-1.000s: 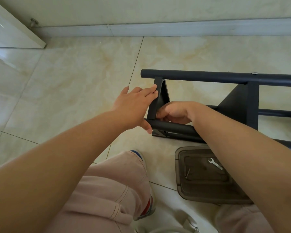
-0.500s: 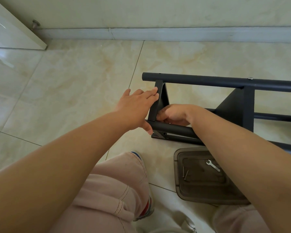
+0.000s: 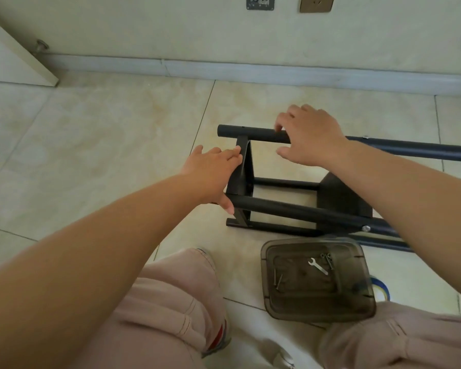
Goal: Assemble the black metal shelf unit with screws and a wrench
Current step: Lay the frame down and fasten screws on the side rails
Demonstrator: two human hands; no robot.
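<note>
The black metal shelf frame (image 3: 277, 206) lies on its side on the tiled floor, its tubes running off to the right. My left hand (image 3: 213, 171) rests on the end panel (image 3: 244, 166), with straight fingers along its top edge and the thumb down by the near tube. My right hand (image 3: 309, 137) grips the far upper tube (image 3: 250, 131), fingers curled over it and thumb below. A small silver wrench (image 3: 317, 266) and loose screws (image 3: 277, 279) lie in a dark translucent tray (image 3: 317, 302) in front of the frame. A screw head (image 3: 366, 228) shows on the near tube.
My knees in pink trousers fill the bottom of the view on either side of the tray. A roll of blue tape (image 3: 381, 286) peeks out to the right of the tray. A white door (image 3: 11, 62) stands at the far left, with the wall and skirting (image 3: 224, 67) behind the frame.
My right hand has left the near lower tube inside the frame and moved up onto the far upper tube. My left hand stays on the end panel. The view has pulled back.
</note>
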